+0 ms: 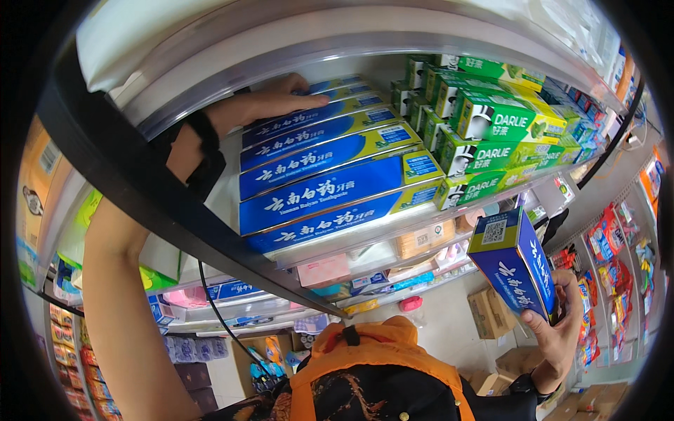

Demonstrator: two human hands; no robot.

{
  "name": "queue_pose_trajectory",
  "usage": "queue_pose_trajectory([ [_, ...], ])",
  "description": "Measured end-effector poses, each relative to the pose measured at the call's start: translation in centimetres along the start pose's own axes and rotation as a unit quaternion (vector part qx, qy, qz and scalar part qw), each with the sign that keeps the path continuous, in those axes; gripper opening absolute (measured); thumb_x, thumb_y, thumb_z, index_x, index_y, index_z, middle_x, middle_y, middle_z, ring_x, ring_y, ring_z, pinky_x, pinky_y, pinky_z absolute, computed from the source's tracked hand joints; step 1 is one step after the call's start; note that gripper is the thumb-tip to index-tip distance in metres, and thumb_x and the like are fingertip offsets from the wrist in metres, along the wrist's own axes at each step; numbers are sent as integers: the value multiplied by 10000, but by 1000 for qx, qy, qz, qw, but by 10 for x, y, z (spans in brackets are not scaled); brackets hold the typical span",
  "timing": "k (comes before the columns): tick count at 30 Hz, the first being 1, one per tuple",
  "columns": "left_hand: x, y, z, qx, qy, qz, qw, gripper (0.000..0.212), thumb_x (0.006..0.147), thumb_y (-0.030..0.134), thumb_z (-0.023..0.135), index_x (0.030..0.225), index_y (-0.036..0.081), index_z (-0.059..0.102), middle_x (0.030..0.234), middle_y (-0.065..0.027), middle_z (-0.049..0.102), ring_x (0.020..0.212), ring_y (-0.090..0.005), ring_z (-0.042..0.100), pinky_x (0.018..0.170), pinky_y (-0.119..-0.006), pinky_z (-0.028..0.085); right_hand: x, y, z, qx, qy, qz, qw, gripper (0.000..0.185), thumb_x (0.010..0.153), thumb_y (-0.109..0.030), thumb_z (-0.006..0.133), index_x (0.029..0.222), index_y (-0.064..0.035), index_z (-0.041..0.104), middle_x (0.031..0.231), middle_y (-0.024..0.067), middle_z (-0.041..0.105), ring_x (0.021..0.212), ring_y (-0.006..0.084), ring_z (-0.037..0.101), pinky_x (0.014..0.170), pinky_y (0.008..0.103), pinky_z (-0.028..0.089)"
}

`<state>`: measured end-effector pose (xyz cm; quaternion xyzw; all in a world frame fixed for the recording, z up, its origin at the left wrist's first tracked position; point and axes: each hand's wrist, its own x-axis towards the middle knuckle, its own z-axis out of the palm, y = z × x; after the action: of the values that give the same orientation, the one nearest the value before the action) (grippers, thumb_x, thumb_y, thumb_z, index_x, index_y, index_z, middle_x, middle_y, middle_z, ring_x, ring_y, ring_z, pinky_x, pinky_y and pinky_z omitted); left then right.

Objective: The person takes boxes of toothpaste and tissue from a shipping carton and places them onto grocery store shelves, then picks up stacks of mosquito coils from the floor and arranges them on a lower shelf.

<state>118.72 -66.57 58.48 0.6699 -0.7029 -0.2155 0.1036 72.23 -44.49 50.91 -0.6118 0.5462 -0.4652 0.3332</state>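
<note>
My left hand (268, 102) reaches onto a shelf and rests on the back of a row of blue and yellow-green toothpaste boxes (321, 197). Its thumb lies along the top of one box, apart from the forefinger, while the other fingers are partly hidden. In my right hand (561, 313) is another toothpaste box (513, 263) of the same blue design, gripped by its lower end. That box is tilted in front of the shelf, with a printed code on its upper end.
Green Darlie toothpaste boxes (497, 118) are stacked right of the blue row. A black shelf post (158, 173) runs between my left arm and body. Lower shelves hold small packages (324, 268). Cardboard cartons (489, 313) stand on the floor; bagged goods (605, 237) line shelving at right.
</note>
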Motion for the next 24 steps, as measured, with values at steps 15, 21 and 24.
queue_pose_trajectory([
  [15,2,-32,12,16,32,130,991,859,834,725,456,1458,164,276,1452,-197,315,1380,-349,285,1120,-484,297,6,1,4,-49,-44,-60,996,654,630,-347,880,1030,-2,495,906,50,557,851,115,536,785,236,423],
  [21,8,-35,14,86,80,152,981,823,870,704,392,1468,149,282,1444,-192,342,1373,-360,296,1109,-482,302,15,-16,12,-58,-21,-90,994,624,573,-340,892,953,2,534,874,64,551,793,145,540,703,271,432],
  [24,-14,-26,4,34,105,63,992,698,913,621,430,1404,125,419,1365,-194,449,1285,-333,423,1073,-433,355,22,-19,14,-117,-21,-193,974,613,585,-348,882,962,4,550,849,74,551,785,184,544,704,292,429],
])
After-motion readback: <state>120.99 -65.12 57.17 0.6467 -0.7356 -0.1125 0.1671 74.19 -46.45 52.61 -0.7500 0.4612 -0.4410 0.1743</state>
